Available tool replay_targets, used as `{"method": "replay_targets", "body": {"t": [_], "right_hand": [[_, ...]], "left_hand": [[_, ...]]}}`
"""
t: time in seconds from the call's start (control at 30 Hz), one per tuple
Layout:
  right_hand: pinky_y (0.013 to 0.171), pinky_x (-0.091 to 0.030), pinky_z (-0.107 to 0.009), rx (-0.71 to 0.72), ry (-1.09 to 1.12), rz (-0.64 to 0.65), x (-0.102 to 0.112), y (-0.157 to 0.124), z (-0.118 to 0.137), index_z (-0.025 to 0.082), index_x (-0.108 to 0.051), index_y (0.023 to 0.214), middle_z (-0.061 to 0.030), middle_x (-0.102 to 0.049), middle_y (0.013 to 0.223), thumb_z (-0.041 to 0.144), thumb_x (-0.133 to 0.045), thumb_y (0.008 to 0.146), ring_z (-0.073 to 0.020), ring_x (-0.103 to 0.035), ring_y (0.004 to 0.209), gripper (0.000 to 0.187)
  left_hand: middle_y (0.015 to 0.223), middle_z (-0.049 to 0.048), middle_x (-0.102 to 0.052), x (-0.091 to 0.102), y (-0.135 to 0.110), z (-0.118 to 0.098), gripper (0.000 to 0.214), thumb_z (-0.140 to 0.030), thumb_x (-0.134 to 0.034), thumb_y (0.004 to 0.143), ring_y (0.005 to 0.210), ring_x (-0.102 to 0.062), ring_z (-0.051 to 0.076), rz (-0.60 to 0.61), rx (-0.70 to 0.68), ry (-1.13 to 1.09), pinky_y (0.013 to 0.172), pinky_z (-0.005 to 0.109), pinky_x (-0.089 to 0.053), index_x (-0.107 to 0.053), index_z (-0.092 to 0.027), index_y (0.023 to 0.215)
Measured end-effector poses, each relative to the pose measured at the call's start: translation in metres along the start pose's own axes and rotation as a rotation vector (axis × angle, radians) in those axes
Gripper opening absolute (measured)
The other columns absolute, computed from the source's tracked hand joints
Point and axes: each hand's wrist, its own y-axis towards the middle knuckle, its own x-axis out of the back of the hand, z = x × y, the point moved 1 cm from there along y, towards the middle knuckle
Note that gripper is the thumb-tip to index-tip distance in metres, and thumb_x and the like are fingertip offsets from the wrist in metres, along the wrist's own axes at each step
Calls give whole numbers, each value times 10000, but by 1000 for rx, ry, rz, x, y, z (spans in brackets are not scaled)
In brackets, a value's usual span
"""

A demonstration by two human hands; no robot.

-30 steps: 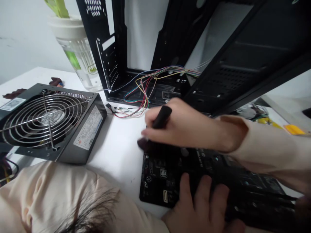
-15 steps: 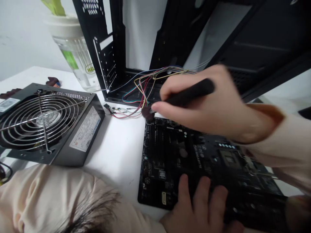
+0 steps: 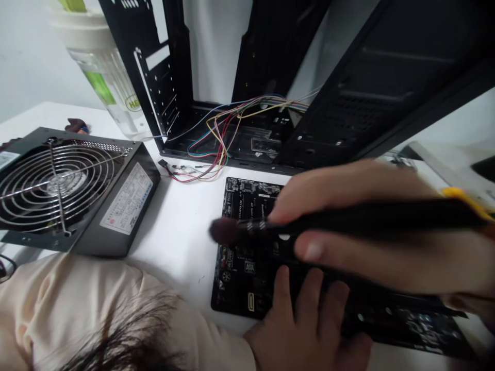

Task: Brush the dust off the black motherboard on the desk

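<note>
My right hand (image 3: 386, 206) grips a black-handled brush (image 3: 228, 231) whose dark, round bristle head points left. The bristles hover over or touch the left edge of a black motherboard (image 3: 242, 265); I cannot tell which. Motion blurs this hand and the brush. Fingers spread, my left hand (image 3: 305, 319) lies flat on the near part of the motherboard. The right hand and the brush hide much of the board's middle.
Behind the board stands an open black computer case (image 3: 266, 51) with a bundle of thin coloured wires (image 3: 222, 134) hanging out. To the left are a power supply (image 3: 126, 201) with a fan grille and a clear bottle (image 3: 112, 77). Dark hair hangs over the beige sleeve.
My right hand has swung the brush from the board's far edge toward me, down to its left edge. My left hand stays spread on the board. The view has shifted slightly.
</note>
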Motion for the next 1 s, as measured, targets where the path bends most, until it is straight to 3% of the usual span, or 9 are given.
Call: {"method": "replay_targets", "body": {"t": [0.13,0.2,0.33,0.4,0.5,0.57,0.7,0.87,1.0], "right_hand": [[661,-502,-158,14,238,303,-23,8,-5,118,-648,897,-26,-694,844,167,-600,871,-72,-631,746,73],[614,-479,-168,2,201,335,-27,14,-10,119,-650,807,-26,-690,794,170,-575,872,-72,-614,682,112],[593,-426,-210,63,-119,95,-17,25,-10,139,-647,711,-11,-660,710,177,-567,859,-81,-571,627,172],[551,-394,-204,48,-151,8,-13,26,-5,158,-652,727,14,-637,671,202,-564,873,-65,-530,571,177],[511,-371,-200,32,-91,119,-15,26,-1,168,-673,762,28,-625,648,208,-558,885,-54,-498,522,174],[523,-380,-213,73,-130,199,-17,25,-3,146,-687,756,9,-629,645,183,-562,867,-67,-515,539,171],[529,-389,-214,21,-160,39,-15,27,-7,143,-664,702,15,-621,622,199,-568,845,-67,-501,529,181],[500,-382,-178,-99,128,196,-25,20,-10,142,-657,723,40,-620,614,193,-573,844,-47,-506,519,156],[542,-388,-192,-44,-84,-9,-22,18,-11,157,-614,653,32,-614,632,192,-577,833,-58,-505,557,187]], "left_hand": [[761,-92,-726,-6,-4,-6,189,-370,-609,845,654,-596,138,-103,104,-11,577,271,-378,-704,-482,726],[848,-94,-739,-7,-6,-6,142,-382,-614,847,668,-600,130,-57,74,-13,583,262,-383,-705,-479,798],[1080,-82,-718,-2,-5,-2,139,-433,-597,864,1021,-630,191,-24,14,-13,896,404,-456,-677,-390,969],[1063,-90,-721,-1,-4,-1,132,-428,-605,865,1015,-633,182,-44,33,-14,920,414,-455,-666,-394,978],[994,-92,-737,0,-2,-1,102,-387,-626,857,843,-653,134,-29,55,-36,805,318,-484,-680,-415,940],[1010,-83,-735,1,-1,0,98,-380,-626,856,867,-655,145,-20,37,-38,806,325,-482,-686,-413,926],[1081,-89,-715,4,0,3,126,-400,-596,875,1042,-626,200,11,-11,-17,924,432,-428,-659,-445,975],[1110,-65,-708,4,-3,2,133,-387,-584,881,968,-639,184,42,-28,-26,884,378,-410,-663,-411,985],[1108,-66,-708,1,-5,-1,146,-409,-616,860,1074,-611,223,11,1,-21,975,469,-381,-656,-415,1000]]}}
